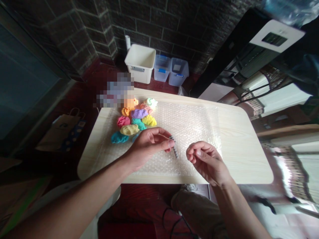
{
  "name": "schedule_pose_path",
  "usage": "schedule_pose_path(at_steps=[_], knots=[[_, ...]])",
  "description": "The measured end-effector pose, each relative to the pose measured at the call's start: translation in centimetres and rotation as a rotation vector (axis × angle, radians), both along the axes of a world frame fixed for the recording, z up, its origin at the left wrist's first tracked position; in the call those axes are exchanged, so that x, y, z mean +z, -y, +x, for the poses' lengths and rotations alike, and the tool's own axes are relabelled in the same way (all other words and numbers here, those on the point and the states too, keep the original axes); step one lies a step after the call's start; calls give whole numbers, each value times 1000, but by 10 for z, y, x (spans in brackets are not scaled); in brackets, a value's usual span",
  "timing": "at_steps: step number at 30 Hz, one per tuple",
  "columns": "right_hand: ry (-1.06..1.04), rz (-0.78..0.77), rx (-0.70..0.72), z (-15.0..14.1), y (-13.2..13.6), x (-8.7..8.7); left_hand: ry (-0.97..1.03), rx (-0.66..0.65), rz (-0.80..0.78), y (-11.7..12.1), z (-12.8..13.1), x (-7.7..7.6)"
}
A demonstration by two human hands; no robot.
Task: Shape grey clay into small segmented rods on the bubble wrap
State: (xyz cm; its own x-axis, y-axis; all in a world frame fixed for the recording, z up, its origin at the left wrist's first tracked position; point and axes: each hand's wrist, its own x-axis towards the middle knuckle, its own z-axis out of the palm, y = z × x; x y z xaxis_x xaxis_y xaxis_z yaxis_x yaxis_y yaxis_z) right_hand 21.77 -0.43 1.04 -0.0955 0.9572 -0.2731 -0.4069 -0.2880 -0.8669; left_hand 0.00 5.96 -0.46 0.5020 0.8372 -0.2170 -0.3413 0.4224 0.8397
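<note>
Between the thumb and fingers of my left hand (pixel 154 142) is a thin, dark grey stick with lighter bands (pixel 176 152); its lower end slants down over the bubble wrap (pixel 196 122). To the right, apart from the stick, my right hand (pixel 208 161) is closed, thumb pressed against curled fingers. Whatever it may pinch is hidden. Beyond my left hand lies a cluster of soft, clay-like lumps: teal (pixel 119 137), beige (pixel 129 129), red (pixel 123 121), purple (pixel 139 113), yellow (pixel 149 120), green (pixel 138 124) and orange (pixel 126 111) among them.
Under the wrap is a pale wood-grain table (pixel 239 142) with rounded corners. Behind it on the floor stand a cream bin (pixel 141 63) and two clear plastic boxes (pixel 162 68) by a dark brick wall. A paper bag (pixel 58 131) sits left of the table. A blurred patch covers the table's far-left corner.
</note>
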Motion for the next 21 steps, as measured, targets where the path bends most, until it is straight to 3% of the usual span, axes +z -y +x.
schedule_pose_path(at_steps=[12, 21], knots=[[-92, 81, -10, -3, -3, -3, -3, 5, -11, 0, 0, 1], [-163, -3, 86, -2, 0, -3, 21, -17, -8, 1, -1, 0]])
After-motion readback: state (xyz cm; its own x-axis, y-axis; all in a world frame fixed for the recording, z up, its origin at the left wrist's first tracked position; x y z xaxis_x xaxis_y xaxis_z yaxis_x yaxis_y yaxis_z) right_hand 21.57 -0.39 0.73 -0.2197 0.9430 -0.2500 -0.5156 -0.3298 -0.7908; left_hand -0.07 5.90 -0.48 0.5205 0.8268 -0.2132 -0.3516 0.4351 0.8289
